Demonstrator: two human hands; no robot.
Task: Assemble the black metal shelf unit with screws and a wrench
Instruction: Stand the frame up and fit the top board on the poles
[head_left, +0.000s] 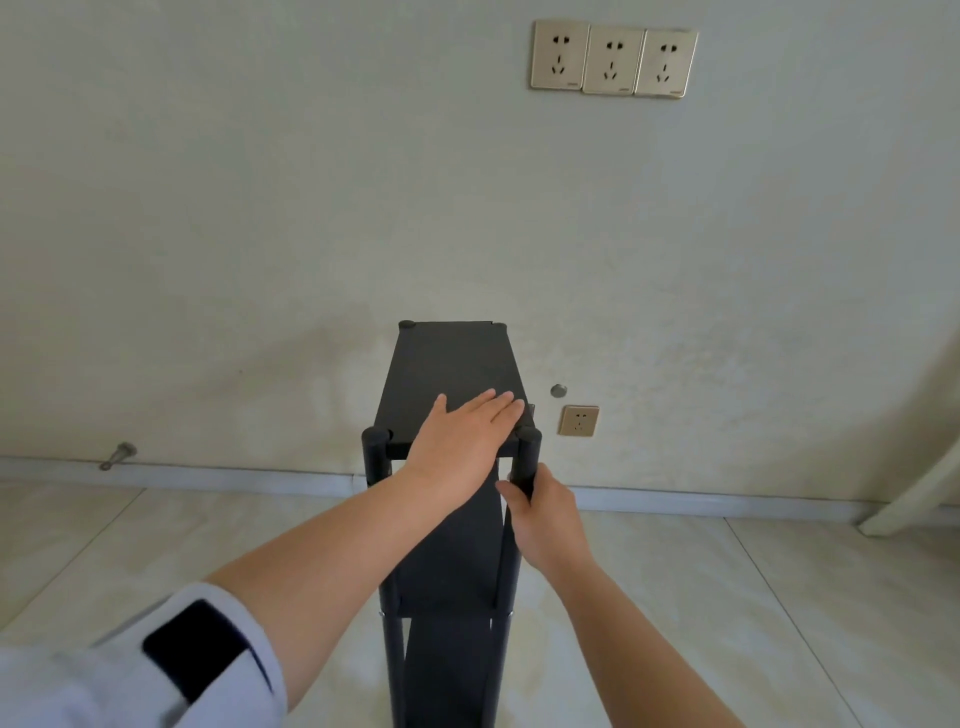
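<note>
The black metal shelf unit (449, 467) stands upright on the tiled floor (727, 597), its far end toward the wall (260, 208). The left hand (462, 441) lies flat, palm down, fingers straight and together, on the top shelf (447, 364) near its front edge. The right hand (545, 512) curls around the front right post (525, 457) just below its cap, forearm reaching in from the lower right.

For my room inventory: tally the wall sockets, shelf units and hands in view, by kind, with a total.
Wall sockets: 4, three in a row high up and one low beside the shelf
Black shelf unit: 1
Hands: 2, left hand and right hand
Total: 7
</note>
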